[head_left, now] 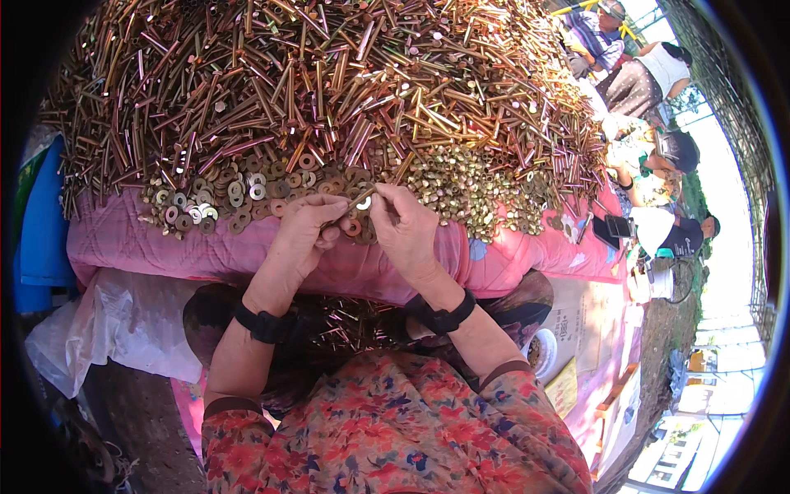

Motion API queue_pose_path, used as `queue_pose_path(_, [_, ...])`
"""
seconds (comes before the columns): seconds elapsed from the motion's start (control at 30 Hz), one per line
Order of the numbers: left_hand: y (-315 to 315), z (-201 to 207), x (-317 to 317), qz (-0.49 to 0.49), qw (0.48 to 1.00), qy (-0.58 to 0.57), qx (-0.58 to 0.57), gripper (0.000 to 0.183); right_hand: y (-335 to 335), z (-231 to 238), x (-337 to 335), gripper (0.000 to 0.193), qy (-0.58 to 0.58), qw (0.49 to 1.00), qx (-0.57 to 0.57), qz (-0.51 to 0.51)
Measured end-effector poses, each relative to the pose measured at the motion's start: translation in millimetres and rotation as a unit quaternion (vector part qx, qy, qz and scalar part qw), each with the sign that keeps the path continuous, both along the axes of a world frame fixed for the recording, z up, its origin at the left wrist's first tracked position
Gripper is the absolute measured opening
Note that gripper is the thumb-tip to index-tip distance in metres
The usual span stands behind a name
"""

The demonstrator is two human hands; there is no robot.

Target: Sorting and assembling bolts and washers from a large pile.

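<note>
Both my hands meet at the near edge of a big heap of metal parts. A slim brass-coloured metal rod (361,198) slants between them. My left hand (306,224) is closed in a pinch on its lower end. My right hand (405,226) has thumb and fingers closed at its upper end; whether a smaller part is in those fingers I cannot tell. Round flat washers (239,191) lie in a loose band beside my left hand. Small brass-coloured nuts (469,191) are piled beyond and to the right of my right hand.
A tall heap of long metal rods (271,90) fills the far side. Pink quilted cloth (164,243) covers the near edge. More rods (337,323) lie between my knees. A white bowl (541,354) stands low at right. Several people (658,78) sit along the right side.
</note>
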State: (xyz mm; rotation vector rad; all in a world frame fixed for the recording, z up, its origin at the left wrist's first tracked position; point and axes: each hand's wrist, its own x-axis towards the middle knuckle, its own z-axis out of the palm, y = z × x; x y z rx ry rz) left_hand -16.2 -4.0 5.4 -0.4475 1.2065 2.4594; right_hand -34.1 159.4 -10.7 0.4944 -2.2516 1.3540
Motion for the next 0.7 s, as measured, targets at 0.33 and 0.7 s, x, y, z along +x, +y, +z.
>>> queue_pose_path(0.33, [-0.5,-2.5,-5.1,0.015,0.996,0.028,0.085,0.007,38.9,13.7,-49.9,0.032,0.057,0.878,0.474,0.041])
queue_pose_path(0.7, [2.8,0.5,-2.6,0.067,0.997,0.035,-0.002,0.004,24.0,37.6,-28.0,0.019,-0.216,0.914,-0.333,0.087])
